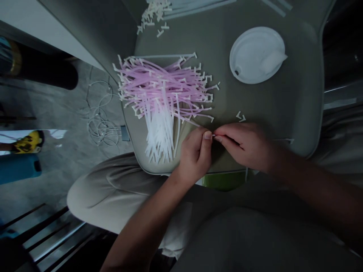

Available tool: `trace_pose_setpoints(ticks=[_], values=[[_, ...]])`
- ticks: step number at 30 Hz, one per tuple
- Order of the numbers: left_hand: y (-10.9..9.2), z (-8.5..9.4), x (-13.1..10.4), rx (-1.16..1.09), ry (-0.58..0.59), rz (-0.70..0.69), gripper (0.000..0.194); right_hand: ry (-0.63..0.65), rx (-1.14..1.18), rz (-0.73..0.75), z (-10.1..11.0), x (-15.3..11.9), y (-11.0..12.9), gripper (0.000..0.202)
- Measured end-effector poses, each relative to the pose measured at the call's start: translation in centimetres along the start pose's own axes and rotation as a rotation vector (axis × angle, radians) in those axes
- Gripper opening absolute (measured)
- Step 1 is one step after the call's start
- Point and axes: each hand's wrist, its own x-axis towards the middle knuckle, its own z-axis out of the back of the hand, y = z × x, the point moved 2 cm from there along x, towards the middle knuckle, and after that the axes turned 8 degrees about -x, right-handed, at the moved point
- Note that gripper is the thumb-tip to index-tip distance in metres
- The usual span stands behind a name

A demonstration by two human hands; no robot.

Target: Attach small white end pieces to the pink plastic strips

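Observation:
My left hand (197,151) is closed in a pinch on a thin plastic tube, its thumb pressed against the fingers. My right hand (245,145) pinches at a small white connector (214,135) showing between the two hands' fingertips; most of it is hidden. Just left of my hands lies a pile of thin pink tubes (164,81) with white connectors at their ends. A bundle of white tubes (160,130) rests across the pile's near side. Two loose L-shaped connectors (241,116) lie just beyond my right hand.
All this lies on a grey-green chair seat (221,102). A white oval lid (249,56) with a whitish lump on it stands at the back right. White T-shaped fittings (154,13) are heaped at the far edge, beside long clear tubes (198,8). Tangled cable (102,126) lies on the floor.

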Motion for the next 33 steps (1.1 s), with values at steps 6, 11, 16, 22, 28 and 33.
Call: trace_pose_setpoints(ticks=[6,11,16,22,28,33], values=[[0.07,-0.02,-0.06,0.004,0.010,-0.005,0.028,0.008,-0.001,-0.047,-0.04,0.00,0.00,0.019],[0.14,-0.04,-0.12,0.011,-0.001,0.017,0.029,0.028,0.003,-0.053,0.09,-0.05,0.01,0.019],[0.18,-0.05,-0.12,0.010,-0.011,0.032,0.029,0.024,0.027,-0.061,-0.01,-0.19,-0.07,0.018],[0.20,-0.07,-0.09,0.016,-0.007,-0.007,0.026,-0.005,0.019,-0.046,0.01,-0.18,0.02,0.017],[0.22,-0.16,-0.05,0.010,0.012,0.007,0.027,0.006,0.011,-0.043,-0.05,-0.19,0.08,0.018],[0.17,-0.21,-0.03,0.003,0.023,0.009,0.027,0.013,0.000,-0.052,-0.11,-0.20,0.07,0.018]])
